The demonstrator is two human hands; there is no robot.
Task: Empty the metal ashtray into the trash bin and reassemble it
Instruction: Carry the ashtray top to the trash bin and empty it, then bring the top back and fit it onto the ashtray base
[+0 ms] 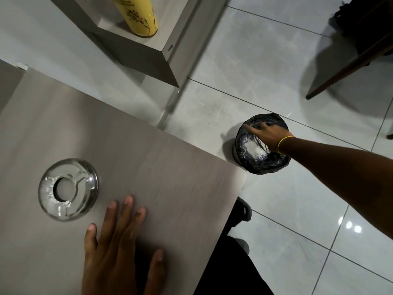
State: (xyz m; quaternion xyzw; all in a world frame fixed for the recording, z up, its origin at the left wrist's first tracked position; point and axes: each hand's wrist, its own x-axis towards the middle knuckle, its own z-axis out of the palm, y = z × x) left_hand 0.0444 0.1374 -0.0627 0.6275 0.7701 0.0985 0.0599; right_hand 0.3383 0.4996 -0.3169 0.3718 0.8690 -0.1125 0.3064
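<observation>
The ashtray's metal lid point(85, 184), a shiny ring with a round hole in the middle and cigarette notches, lies on the grey wooden table point(161, 167) at the left. My left hand point(119, 248) rests flat on the table just right of and below the lid, fingers apart, holding nothing. My right hand point(265, 134) reaches down over the trash bin point(274, 165), a small round bin lined with a black bag, on the floor past the table's corner. Its fingers grip the rim of the ashtray's metal bowl point(253, 149), tipped inside the bin's mouth. The bowl's contents are not visible.
A grey shelf unit point(148, 58) holding a yellow cylinder point(138, 15) stands beyond the table. A dark wooden chair leg point(348, 71) crosses the tiled floor at the upper right. My feet in dark shoes point(244, 209) are by the table's right edge.
</observation>
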